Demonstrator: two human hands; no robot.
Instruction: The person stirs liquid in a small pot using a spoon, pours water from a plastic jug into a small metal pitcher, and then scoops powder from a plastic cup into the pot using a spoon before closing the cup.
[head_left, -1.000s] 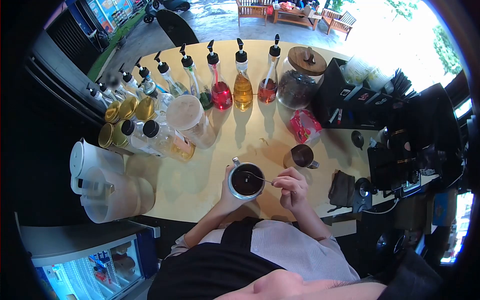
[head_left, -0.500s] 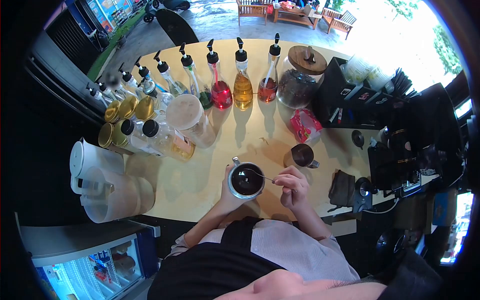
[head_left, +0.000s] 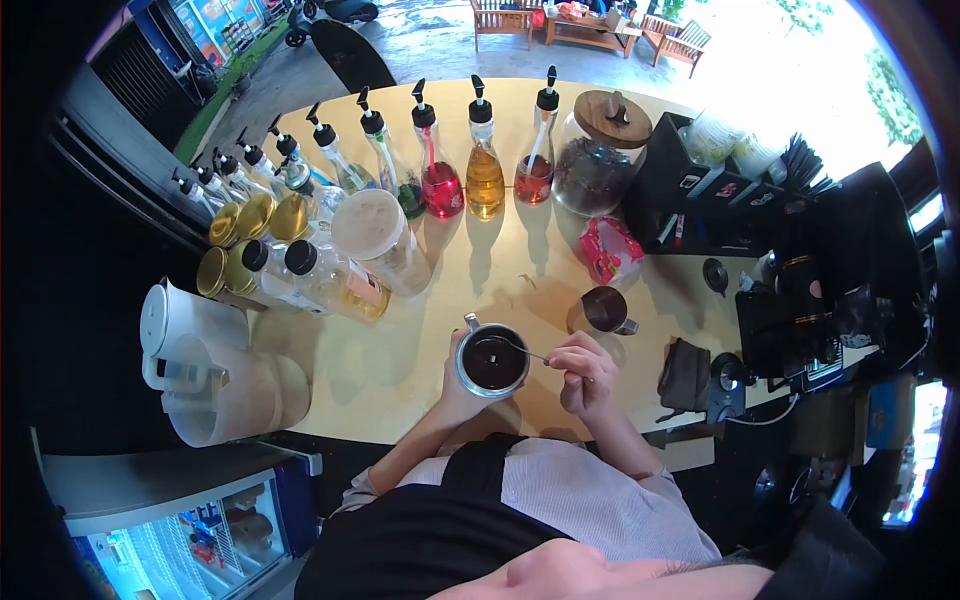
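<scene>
My left hand point(head_left: 456, 388) is wrapped around the left side of a silvery-rimmed mug point(head_left: 507, 391), which holds dark liquid. The mug's handle points away from me, and its base is hidden from above. Between the fingertips and thumb of my right hand point(head_left: 583, 374) is the thin handle of a metal spoon point(head_left: 534, 354). The spoon's far end dips into the liquid, so its bowl cannot be seen. Just beyond my right hand stands a metal cup point(head_left: 604, 310) with its handle turned to the right.
Pump bottles of coloured syrup point(head_left: 486, 180) line the table's far edge. A wooden-lidded jar point(head_left: 592, 170), a pink packet point(head_left: 612, 250) and a black cup organiser point(head_left: 690, 215) stand at right. Plastic pitchers point(head_left: 205, 395) and a tall lidded container point(head_left: 385, 245) occupy the left.
Both hands, the mug and the spoon stay almost in place. Reflections on the dark liquid have shifted slightly. A dark blurred spot above the left bottles is gone.
</scene>
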